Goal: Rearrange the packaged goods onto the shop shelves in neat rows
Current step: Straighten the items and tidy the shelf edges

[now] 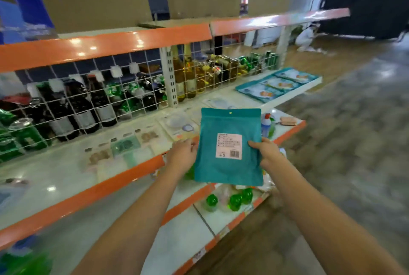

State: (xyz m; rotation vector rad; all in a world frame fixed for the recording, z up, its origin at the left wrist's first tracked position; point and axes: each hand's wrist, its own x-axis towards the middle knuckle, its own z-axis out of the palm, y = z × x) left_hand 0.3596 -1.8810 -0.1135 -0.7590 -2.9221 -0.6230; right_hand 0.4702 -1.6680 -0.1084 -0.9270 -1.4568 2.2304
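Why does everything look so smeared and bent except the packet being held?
Head view: the flat teal packet with its white label is sharp, held by left hand and right hand; the grey floor streaks with motion blur; the orange shelf edges bow and show glare spots.

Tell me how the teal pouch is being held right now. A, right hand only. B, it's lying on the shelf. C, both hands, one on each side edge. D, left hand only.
C: the left hand and the right hand each grip one side edge of the teal pouch, held upright in front of the shelf.
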